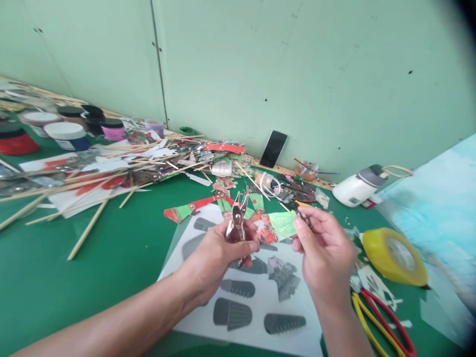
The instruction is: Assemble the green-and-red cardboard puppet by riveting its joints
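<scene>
My left hand [219,253] is closed around a silver hand-held hole punch [238,218], its jaws pointing up and away from me. Pinched in my right hand [325,253] is a flat cutout piece [285,225], painted green with a red and brown patterned left end. That left end reaches close to my left fingertips; I cannot tell whether they touch it. Below both hands lies a white sheet [199,317] printed with dark grey shapes. A grey cutout [284,282] rests on the sheet. Just beyond the hands is a jointed red and green figure [203,203].
Wooden sticks [91,223] and paper scraps pile up at left, near paint jars [67,135]. A phone [274,148] leans on the wall. At right are a white bottle [359,186], a yellow tape roll [394,258] and scissors [390,312] with red and yellow handles.
</scene>
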A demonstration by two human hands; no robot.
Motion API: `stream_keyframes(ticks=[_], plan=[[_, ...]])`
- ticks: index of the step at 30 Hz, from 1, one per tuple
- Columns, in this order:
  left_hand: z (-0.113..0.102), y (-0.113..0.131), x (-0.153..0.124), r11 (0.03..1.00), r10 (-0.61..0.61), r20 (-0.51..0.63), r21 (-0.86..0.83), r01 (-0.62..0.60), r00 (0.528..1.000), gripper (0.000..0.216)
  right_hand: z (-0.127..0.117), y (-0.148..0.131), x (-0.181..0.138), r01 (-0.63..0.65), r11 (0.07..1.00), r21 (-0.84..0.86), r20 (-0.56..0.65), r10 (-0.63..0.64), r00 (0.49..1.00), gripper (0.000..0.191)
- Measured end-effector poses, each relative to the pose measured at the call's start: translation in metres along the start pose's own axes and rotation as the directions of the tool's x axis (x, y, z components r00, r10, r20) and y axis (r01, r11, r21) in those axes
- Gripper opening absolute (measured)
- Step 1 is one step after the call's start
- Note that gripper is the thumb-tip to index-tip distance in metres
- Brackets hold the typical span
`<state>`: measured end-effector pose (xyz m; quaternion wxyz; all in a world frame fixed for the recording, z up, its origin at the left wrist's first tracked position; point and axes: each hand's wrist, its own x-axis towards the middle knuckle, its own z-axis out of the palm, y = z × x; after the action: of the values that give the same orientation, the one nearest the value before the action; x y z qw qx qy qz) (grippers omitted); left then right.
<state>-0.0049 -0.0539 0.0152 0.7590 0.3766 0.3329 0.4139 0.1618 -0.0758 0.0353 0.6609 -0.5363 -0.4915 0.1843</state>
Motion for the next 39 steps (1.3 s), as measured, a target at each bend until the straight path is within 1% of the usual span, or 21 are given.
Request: stream_keyframes(ticks=[5,11,15,18,20,24,27,30,35,39], plan=[[-0.001,-0.001,0.0,1.0,-0.005,-0.008,0.012,0.005,1.0,0.025,-0.002,0.003,-0.005,0.018,0.998,-0.057,0.065,-0.014,0.998,0.02],[-0.001,-0.001,0.0,0.999,-0.025,-0.009,0.023,0.025,1.0,0.022,-0.002,0.001,-0.007,0.041,0.995,-0.088,0.073,-0.034,0.997,0.021],[-0.001,0.001,-0.001,1.0,-0.027,0.018,-0.009,0.027,0.999,0.018,-0.002,-0.005,-0.007,0.014,0.993,-0.114,0.12,0.0,0.993,0.022],[-0.001,0.003,-0.001,0.999,-0.035,0.028,0.014,0.035,0.999,0.018,-0.002,-0.005,-0.006,0.022,0.994,-0.104,0.09,-0.013,0.996,0.021],[0.001,0.004,-0.002,0.997,-0.046,0.026,0.067,0.044,0.999,0.015,-0.002,-0.002,-0.004,0.028,0.996,-0.082,0.051,-0.024,0.998,0.021],[0.003,0.002,-0.002,0.972,-0.04,0.004,0.234,0.038,0.999,0.012,-0.004,0.002,0.003,0.01,0.999,-0.043,-0.02,-0.011,1.0,0.022],[0.003,-0.004,0.0,0.93,-0.004,-0.017,0.366,0.01,1.0,0.016,-0.007,0.003,0.01,0.003,1.0,-0.007,-0.073,-0.004,0.997,0.021],[0.0,-0.011,0.004,0.878,0.007,-0.004,0.479,-0.004,1.0,0.017,-0.011,0.003,0.014,0.005,0.999,0.032,-0.097,-0.002,0.995,0.022],[-0.005,-0.018,0.007,0.837,0.021,0.012,0.547,-0.024,1.0,0.017,-0.016,0.003,0.017,0.005,0.998,0.058,-0.12,0.002,0.993,0.022],[-0.006,-0.019,0.006,0.774,0.047,0.023,0.631,-0.051,0.999,0.018,-0.018,0.003,0.018,0.005,0.997,0.075,-0.133,0.005,0.991,0.022]])
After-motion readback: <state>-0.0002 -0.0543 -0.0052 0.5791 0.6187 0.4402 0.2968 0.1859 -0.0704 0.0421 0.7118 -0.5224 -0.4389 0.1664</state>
